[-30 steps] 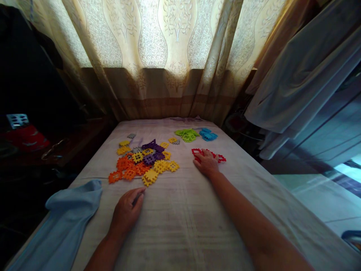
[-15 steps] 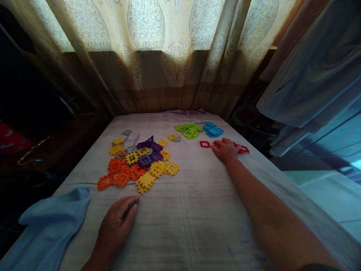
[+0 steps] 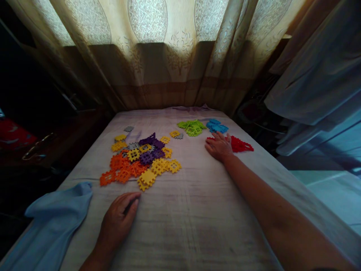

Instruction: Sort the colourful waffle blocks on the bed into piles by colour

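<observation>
My right hand (image 3: 220, 146) lies with spread fingers over the left end of the red pieces (image 3: 239, 144), partly covering them. Just behind it are blue pieces (image 3: 217, 126), with a lime green pile (image 3: 192, 127) to their left. My left hand (image 3: 120, 214) rests on the cloth, fingers curled with thumb and fingertips close together; what lies between them, if anything, is hidden. In front of that hand is a mixed heap of orange (image 3: 124, 173), yellow (image 3: 148, 177), purple (image 3: 146, 157) and grey (image 3: 133, 145) notched pieces.
A pale cloth (image 3: 191, 210) covers the table. Light blue fabric (image 3: 59, 210) lies at the left edge. Patterned curtains (image 3: 180, 64) hang behind, and light garments (image 3: 316, 79) hang at the right. A grey piece (image 3: 129, 128) lies at the back left.
My right hand has shifted slightly left over the red pieces. The separate red piece at their left now lies closer to the others, partly under my fingers. My left hand keeps its pose.
</observation>
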Demonstrator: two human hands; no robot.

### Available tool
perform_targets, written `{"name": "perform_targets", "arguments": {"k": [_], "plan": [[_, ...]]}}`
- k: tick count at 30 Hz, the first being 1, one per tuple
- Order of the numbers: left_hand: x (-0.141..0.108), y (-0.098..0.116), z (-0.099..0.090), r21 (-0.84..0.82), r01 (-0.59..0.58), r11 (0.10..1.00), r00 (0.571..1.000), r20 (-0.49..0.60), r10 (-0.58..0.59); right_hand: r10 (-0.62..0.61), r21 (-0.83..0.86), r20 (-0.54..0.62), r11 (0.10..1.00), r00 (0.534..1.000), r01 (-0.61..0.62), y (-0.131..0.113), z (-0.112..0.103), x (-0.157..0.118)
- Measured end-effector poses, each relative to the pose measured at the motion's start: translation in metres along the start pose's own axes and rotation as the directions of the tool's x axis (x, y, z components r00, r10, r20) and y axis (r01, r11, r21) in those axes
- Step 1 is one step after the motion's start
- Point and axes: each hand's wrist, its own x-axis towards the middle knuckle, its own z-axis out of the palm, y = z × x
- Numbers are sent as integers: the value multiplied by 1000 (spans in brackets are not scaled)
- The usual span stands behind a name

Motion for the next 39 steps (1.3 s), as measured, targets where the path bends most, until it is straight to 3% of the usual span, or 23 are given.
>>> {"name": "perform_targets", "arguments": {"k": [3, 6, 10, 16, 22, 30, 34, 39], "plan": [[1, 3, -1, -2, 5, 1000, 1000, 23, -5, 164, -4, -41, 986, 986, -165, -1, 2, -1], [3, 5, -1, -2, 0, 1000, 1000, 26, 0, 208, 5, -83, 978, 975, -208, -7, 0, -6], [3, 5, 1, -10, -2, 1000, 1000, 20, 2, 102, 73, -95, 993, 990, -96, -33, -7, -21], [4, 6, 2, 0, -31, 1000, 999, 29, 31, -163, 303, -88, 935, 983, 182, -101, -15, -49], [17, 8, 9, 53, -148, 987, 988, -35, 150, -117, 430, -95, 891, 989, 147, -147, -23, -78], [58, 6, 33, 113, -168, 979, 981, -77, 177, -73, 396, -30, 915, 997, 79, -157, -29, -90], [60, 2, 35, 90, -132, 987, 986, -89, 140, -41, 443, -74, 894, 996, 70, -154, -26, -89], [56, -1, 32, 72, -114, 991, 990, -77, 119, 89, 488, -100, 872, 991, -29, -146, -19, -82]]}}
